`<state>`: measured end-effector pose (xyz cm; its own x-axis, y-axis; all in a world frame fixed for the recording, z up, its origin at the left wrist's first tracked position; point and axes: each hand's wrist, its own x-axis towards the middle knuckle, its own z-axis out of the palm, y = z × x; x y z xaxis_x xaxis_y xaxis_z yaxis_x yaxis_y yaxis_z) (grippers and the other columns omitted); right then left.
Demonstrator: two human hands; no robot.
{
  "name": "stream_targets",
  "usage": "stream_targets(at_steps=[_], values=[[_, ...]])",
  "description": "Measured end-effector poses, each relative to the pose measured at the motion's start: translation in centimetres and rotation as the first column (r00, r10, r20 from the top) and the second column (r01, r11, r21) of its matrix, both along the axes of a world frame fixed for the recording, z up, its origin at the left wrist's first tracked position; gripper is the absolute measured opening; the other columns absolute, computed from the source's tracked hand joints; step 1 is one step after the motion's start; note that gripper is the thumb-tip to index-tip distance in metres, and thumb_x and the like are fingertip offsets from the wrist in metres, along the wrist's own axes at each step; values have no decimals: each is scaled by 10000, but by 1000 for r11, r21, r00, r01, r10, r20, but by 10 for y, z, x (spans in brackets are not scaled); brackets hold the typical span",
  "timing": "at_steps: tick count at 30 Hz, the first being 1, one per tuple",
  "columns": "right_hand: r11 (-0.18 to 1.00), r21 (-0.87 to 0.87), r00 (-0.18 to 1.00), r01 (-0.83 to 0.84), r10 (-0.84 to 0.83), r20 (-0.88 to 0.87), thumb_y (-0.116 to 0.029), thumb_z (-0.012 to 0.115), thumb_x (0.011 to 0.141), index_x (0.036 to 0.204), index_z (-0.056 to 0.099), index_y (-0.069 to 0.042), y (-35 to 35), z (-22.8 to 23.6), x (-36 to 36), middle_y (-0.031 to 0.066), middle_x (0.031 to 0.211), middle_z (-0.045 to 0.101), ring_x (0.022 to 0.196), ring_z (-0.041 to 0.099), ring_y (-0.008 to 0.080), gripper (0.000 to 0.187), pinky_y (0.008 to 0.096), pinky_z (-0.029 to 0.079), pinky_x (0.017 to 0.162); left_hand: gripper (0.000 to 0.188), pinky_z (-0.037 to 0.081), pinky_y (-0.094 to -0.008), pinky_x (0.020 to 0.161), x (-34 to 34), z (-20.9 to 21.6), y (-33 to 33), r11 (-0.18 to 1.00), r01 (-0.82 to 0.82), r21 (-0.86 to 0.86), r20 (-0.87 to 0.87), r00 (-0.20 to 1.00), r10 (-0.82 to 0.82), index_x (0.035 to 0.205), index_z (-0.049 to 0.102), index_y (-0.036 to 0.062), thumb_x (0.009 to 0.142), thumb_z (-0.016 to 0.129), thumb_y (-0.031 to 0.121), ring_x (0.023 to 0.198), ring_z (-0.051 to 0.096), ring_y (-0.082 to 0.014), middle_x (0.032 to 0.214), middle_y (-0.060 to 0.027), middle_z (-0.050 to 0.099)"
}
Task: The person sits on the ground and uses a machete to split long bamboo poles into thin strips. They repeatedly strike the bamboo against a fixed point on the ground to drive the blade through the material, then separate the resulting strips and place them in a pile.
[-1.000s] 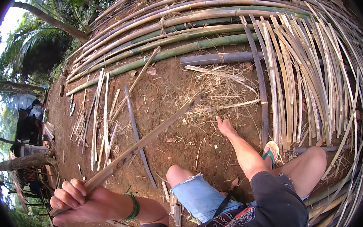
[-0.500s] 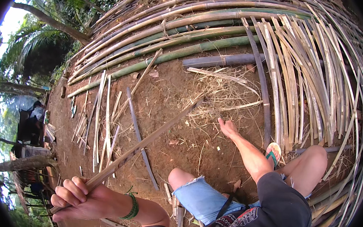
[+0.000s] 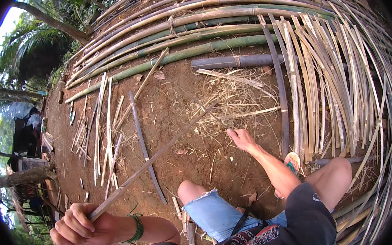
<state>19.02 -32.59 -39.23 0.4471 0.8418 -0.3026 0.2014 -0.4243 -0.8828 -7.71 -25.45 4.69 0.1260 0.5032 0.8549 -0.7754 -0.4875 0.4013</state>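
A long, narrow, flat strip of brown bamboo [image 3: 126, 185] slants up and rightward above the reddish-brown bare soil [image 3: 187, 172], its near part broader in view and its far end thin, over the edge of a loose tangle of straw-coloured shavings [image 3: 248, 96]. The left hand [image 3: 77, 228] clamps the strip's near end, fingers curled tightly round it. The right hand [image 3: 243, 140] is closed on a slim dark blade-like tool [image 3: 218, 120], the thumb laid forward along it. The strip runs out from the left fingers; its far end lies just beyond the right fingertips, near the tool, though whether they touch cannot be told.
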Motion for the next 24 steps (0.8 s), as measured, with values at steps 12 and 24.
stream_targets(at_steps=[12,24], values=[[954,293,998,-60,54,29,-462,468,990,634,512,-12,-3,34,-11,85,485,427,470,416,185,575,421,350,493,351,353,-157,406,11,6,9,973,226,55,29,973,-227,620,464,138,922,621,218,382,394,-31,476,59,422],[966,258,998,22,-6,-62,-484,407,999,620,455,-3,-8,-3,-24,96,504,406,506,398,191,614,438,352,528,269,375,-180,484,32,1,8,945,303,121,87,945,-314,733,536,163,988,501,241,470,421,-30,571,84,448]])
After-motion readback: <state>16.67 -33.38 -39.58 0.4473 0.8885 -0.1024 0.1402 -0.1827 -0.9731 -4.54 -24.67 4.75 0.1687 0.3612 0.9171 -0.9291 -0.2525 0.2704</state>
